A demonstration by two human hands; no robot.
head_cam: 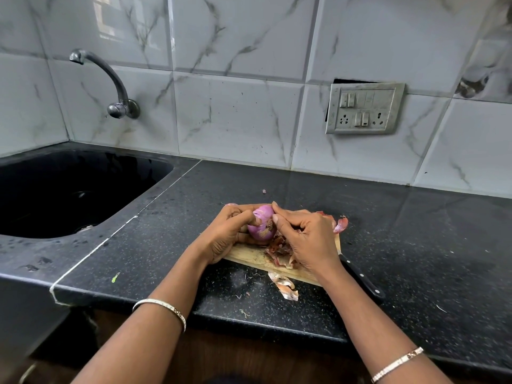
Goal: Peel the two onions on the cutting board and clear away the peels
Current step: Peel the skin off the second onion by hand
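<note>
Black speckled stone forms the counter [388, 231], backed by a wall of grey-veined marble tiles that carries a switch panel [364, 108] to the right and a curved tap [110, 76] to the left, above a dark sink [91, 173] set into the left end. A wooden cutting board [243, 256] lies near the front edge. Just above it both hands hold one purple onion [263, 225], with a scrap of dry skin at its near end. The left hand [230, 234] has its grip curled round the onion's left side. The right hand [307, 239] has its grip pinched at the onion's right side, thumb and forefinger tips against the skin. A heap of brown peels [279, 252] sits on the board under the right hand. A pale peel strip [285, 286] lies on the counter just near of the board, and a pink peel [340, 224] lies past its far right corner. A black-handled knife [363, 278] rests beside the board's right edge.
</note>
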